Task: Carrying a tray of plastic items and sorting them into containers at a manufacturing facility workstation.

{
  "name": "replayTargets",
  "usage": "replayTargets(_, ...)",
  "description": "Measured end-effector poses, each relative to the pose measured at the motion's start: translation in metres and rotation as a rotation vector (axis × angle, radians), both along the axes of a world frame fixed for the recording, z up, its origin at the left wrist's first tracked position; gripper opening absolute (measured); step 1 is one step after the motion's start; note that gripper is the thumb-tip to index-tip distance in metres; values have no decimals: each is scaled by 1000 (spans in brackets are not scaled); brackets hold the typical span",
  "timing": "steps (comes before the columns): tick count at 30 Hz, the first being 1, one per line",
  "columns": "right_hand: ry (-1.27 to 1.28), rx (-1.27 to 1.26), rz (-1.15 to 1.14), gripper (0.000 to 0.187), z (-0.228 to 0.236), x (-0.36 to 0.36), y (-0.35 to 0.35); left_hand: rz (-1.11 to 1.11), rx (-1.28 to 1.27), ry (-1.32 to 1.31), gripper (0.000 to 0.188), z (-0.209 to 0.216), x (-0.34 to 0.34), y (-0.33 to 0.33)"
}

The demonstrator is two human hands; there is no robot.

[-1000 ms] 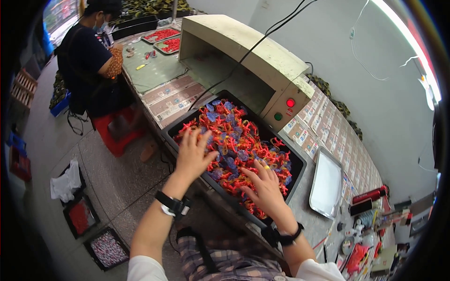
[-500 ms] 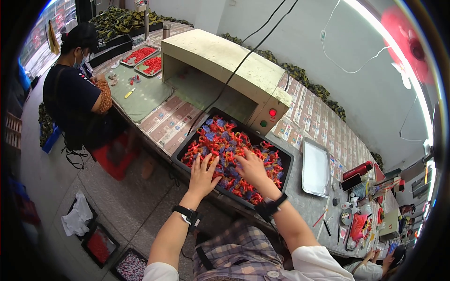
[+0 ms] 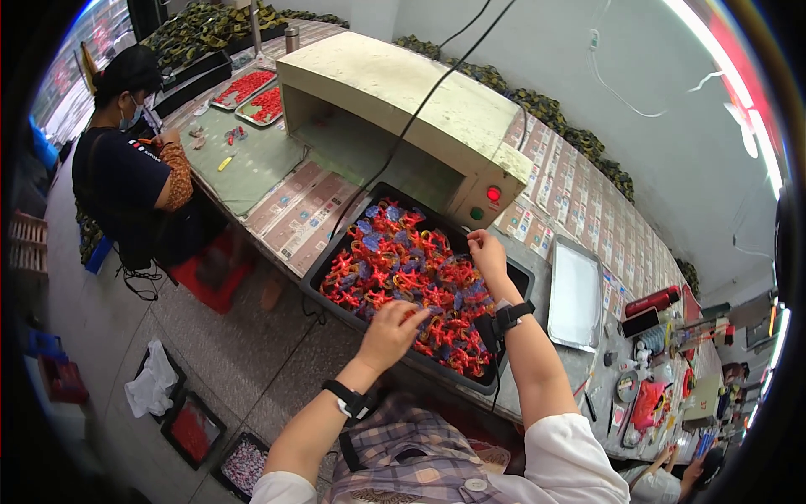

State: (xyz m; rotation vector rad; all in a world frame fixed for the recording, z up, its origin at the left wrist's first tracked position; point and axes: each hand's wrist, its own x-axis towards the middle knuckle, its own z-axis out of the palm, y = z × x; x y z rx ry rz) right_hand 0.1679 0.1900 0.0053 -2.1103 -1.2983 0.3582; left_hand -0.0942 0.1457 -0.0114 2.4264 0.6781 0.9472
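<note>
A deep black tray in front of me is heaped with small red star-shaped pieces, mixed with translucent blue and yellowish bits. Over the near side of the heap, my left hand has its fingers bent together at a bluish piece; what is between them is too small to make out. My right hand is at the tray's far right, close to the control end of a cream box-shaped machine. Its fingertips are drawn into a pinch, and anything they hold is hidden. Dark bands circle both wrists.
A shallow metal tray lies to the right, with tools and a red bottle beyond. Red pieces fill two trays at far left, near a seated co-worker. A black cable hangs across the machine. Boxes stand on the floor.
My right hand has left the middle of the heap, moving up and right toward the machine. The left has shifted right and slightly nearer me, its spread fingers now bent in. The co-worker's hand is raised.
</note>
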Motion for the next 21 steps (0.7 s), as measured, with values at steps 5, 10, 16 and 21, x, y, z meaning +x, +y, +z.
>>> replayTargets(5,-263,127,462,38,19,-73,29,-53,123,136,41,-9,28,-9)
replayTargets(10,-477,-66,513,35,-10,-94,63,-218,90,280,38,-7,26,-25)
replayTargets(16,-309,1,431,20,5,-27,38,131,-8,215,37,6,-35,-13)
replayTargets(21,-171,-303,465,37,-1,34,4,487,13,175,35,6,-63,49)
